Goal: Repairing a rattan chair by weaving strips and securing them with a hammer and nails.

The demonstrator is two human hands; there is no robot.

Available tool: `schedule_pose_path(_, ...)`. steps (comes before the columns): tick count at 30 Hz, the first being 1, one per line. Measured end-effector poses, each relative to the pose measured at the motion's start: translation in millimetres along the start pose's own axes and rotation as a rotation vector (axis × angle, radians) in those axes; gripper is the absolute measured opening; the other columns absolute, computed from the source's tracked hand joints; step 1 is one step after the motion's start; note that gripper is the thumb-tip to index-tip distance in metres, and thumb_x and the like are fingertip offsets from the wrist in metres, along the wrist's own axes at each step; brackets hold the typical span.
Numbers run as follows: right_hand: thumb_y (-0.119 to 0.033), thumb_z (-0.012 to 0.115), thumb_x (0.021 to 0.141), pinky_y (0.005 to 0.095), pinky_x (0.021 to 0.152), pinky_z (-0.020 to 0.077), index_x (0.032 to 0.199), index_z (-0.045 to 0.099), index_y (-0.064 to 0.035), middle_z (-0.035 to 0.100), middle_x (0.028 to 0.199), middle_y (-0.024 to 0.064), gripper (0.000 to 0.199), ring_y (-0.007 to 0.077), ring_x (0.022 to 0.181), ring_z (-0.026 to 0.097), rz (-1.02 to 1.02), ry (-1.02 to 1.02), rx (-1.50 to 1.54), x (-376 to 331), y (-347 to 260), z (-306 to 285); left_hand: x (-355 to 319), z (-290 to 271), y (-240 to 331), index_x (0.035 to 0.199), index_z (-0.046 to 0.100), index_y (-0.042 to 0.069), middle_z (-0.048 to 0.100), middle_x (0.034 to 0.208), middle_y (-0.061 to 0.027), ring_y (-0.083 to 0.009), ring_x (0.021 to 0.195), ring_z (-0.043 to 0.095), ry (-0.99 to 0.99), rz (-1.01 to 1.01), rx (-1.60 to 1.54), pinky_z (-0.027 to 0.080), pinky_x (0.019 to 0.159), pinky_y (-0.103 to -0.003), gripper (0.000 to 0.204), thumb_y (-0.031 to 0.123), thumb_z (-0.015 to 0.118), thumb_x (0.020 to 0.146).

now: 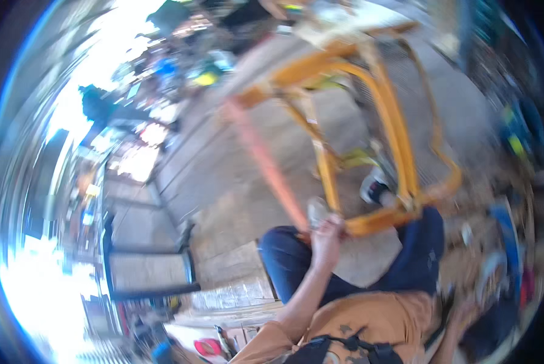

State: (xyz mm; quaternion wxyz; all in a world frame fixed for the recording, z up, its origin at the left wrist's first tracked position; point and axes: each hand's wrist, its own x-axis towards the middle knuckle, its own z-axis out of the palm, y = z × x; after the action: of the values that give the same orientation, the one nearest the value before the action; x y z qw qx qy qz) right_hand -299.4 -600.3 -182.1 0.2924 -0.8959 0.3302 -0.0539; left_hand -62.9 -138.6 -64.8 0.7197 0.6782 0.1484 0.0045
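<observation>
A yellow-orange chair frame [399, 139] with an open seat and back stands tilted in front of my knees. My left hand [328, 235] is closed round its near left corner, where a reddish-orange bar [266, 161] meets the near rail. At the lower right, my right hand [465, 312] hangs beside my hip, away from the frame. Motion blur smears its fingers, so whether it holds anything is not visible. Both my knees are bent, and the near rail of the frame lies close against them.
A dark-edged frame [151, 252] with pale panels stands at the left. Assorted items, including a blue strip [507, 242], crowd the floor at my right. A pink-red object [208, 347] lies at the lower left. Blurred clutter fills the far left.
</observation>
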Motion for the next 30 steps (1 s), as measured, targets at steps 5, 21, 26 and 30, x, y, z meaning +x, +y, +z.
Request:
schedule_pose_path(5,-0.015,0.053,0.088,0.0345,0.058,0.0479,0.098,0.061,0.0008,0.063,0.074,0.0145,0.020,0.0254,0.066,0.060,-0.463,0.168,-0.223,69.4,-18.7,39.4,-12.1,6.2,14.4,0.093,0.056,0.008,0.055,0.078,0.0027,-0.0058,0.066,0.056,0.033,-0.152,-0.360,0.047,0.062,-0.020,0.010,0.017,0.054,0.093)
schedule_pose_path(21,-0.013,0.047,0.092,0.0241,0.045,0.0389,0.098,0.058,-0.0024,0.054,0.062,0.0042,0.017,0.0117,0.051,0.049,-0.210,-0.435,0.591,20.8,-267.6,3.2,-8.1,37.5,37.5,0.096,0.055,0.008,0.058,0.083,0.0001,-0.0086,0.074,0.058,-0.142,-0.046,-0.229,0.047,0.070,-0.023,0.015,0.022,0.049,0.096)
schedule_pose_path(26,-0.013,0.045,0.094,0.0176,0.038,0.0275,0.094,0.055,-0.0031,0.042,0.055,-0.0025,0.015,0.0036,0.043,0.037,-0.175,-0.702,0.795,-23.3,-343.1,9.0,-4.4,75.2,117.4,0.092,0.051,0.012,0.058,0.083,-0.0009,-0.0103,0.073,0.058,-0.126,-0.211,-0.754,0.047,0.066,-0.025,0.013,0.024,0.048,0.096)
schedule_pose_path(30,-0.010,0.046,0.092,0.0206,0.045,0.0390,0.088,0.057,0.0000,0.053,0.059,0.0021,0.015,0.0052,0.048,0.047,-0.196,-0.877,0.778,-37.1,-361.6,33.1,-0.9,58.5,118.4,0.088,0.048,0.013,0.055,0.080,-0.0004,-0.0098,0.058,0.052,-0.151,-0.158,-0.928,0.041,0.049,-0.022,0.013,0.024,0.049,0.095)
